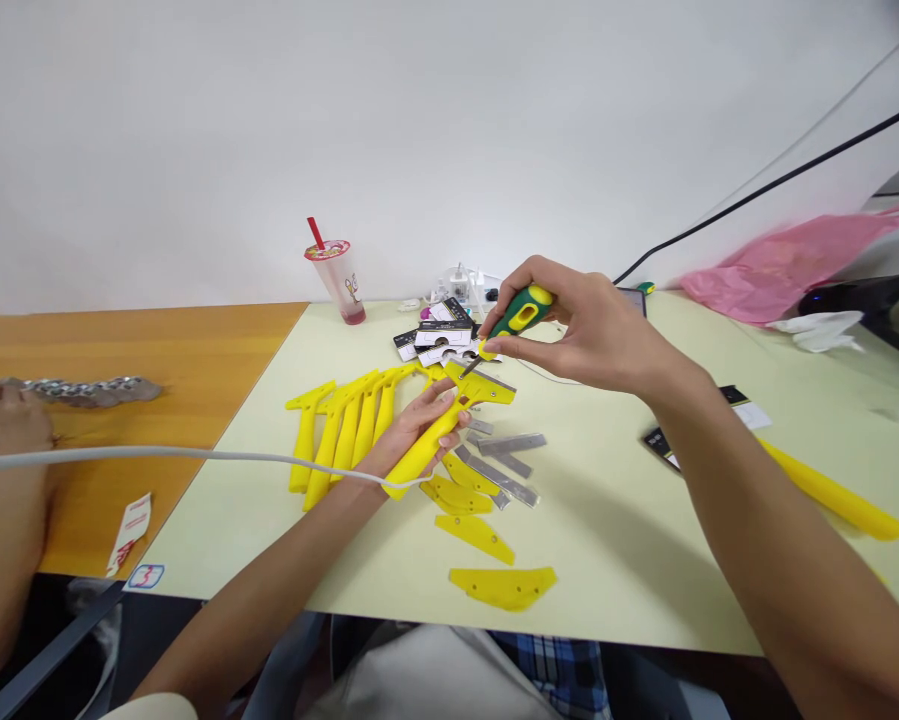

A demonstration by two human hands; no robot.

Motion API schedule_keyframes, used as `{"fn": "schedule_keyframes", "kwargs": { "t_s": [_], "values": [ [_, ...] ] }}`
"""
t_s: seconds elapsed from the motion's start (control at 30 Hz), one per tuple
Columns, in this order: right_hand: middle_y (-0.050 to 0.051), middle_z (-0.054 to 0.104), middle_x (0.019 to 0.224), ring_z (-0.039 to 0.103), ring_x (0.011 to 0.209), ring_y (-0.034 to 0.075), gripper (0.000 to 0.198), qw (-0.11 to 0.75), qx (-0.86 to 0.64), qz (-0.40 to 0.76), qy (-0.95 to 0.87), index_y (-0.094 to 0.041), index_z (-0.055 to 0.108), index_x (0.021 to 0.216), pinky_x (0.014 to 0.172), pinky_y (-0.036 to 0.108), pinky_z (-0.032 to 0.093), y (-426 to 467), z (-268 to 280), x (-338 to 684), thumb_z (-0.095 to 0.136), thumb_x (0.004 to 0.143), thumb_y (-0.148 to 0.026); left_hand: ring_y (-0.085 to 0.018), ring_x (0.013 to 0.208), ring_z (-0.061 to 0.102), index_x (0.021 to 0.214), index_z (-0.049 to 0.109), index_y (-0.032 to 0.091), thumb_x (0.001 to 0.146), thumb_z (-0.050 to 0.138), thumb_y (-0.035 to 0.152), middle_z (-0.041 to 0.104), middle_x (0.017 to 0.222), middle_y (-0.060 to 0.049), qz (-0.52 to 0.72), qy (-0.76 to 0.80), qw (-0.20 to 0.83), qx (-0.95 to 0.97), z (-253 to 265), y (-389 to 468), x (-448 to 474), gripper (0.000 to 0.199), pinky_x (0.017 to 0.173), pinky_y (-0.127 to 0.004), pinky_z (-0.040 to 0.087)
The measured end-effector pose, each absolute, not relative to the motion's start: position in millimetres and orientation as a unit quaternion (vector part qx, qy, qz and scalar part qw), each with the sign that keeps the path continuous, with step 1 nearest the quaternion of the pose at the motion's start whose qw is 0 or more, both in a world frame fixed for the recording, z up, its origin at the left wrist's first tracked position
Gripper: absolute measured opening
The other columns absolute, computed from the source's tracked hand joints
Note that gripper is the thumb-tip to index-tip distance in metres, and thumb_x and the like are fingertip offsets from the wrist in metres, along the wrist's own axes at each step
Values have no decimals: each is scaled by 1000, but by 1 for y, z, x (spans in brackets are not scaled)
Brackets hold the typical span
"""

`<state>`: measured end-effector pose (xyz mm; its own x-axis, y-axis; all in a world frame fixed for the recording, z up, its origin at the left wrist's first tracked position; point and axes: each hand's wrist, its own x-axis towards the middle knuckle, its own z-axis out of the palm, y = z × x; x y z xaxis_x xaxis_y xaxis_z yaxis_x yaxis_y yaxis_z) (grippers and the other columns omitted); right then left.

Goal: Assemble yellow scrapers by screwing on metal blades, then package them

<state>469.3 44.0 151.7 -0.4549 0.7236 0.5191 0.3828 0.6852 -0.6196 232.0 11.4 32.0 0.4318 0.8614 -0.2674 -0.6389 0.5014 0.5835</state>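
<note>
My left hand [419, 430] is wrapped round the handle of a yellow scraper [426, 448], its blade head tilted up to the right. My right hand [580, 320] grips a green and yellow screwdriver [520, 312] from above. The screwdriver's tip points down at the scraper's head; whether it sits in a screw is too small to tell. Below the scraper lie several metal blades [513, 442] and several loose yellow blade covers [503, 588]. To the left of my left hand, several more yellow scrapers [321, 440] lie in a row.
Black and white boxes [443, 335] and a cup with a red straw [336, 280] stand toward the wall. A grey cable [216, 455] crosses the view at left. Another person's hand [10, 420] is on the wooden table. A pink bag [764, 265] lies far right.
</note>
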Motion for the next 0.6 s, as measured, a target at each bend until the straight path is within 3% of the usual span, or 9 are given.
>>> {"fn": "schedule_keyframes", "kwargs": {
  "t_s": [0.37, 0.53, 0.6],
  "values": [
    [4, 81, 110, 77, 90, 27, 31, 390, -302, 107, -864, -32, 66, 123, 83, 41, 59, 46, 133, 453, 78, 100, -49, -11, 76, 73, 119, 69, 21, 91, 87, 12, 71, 102, -6, 466, 279, 816, 197, 16, 17, 225, 35, 46, -11, 45],
    [10, 72, 138, 73, 117, 30, 35, 367, -258, 138, -883, -33, 58, 139, 97, 45, 59, 41, 135, 445, 65, 105, -33, -12, 79, 74, 119, 67, 19, 86, 88, 6, 73, 105, -7, 489, 268, 813, 167, 20, 19, 227, 42, 47, -11, 45],
    [11, 72, 138, 73, 118, 31, 36, 374, -259, 146, -878, -32, 57, 140, 96, 46, 60, 40, 135, 444, 64, 105, -30, -11, 78, 74, 119, 66, 19, 84, 89, 5, 73, 107, -8, 503, 257, 811, 151, 23, 20, 226, 44, 47, -11, 44]
  ]
}}
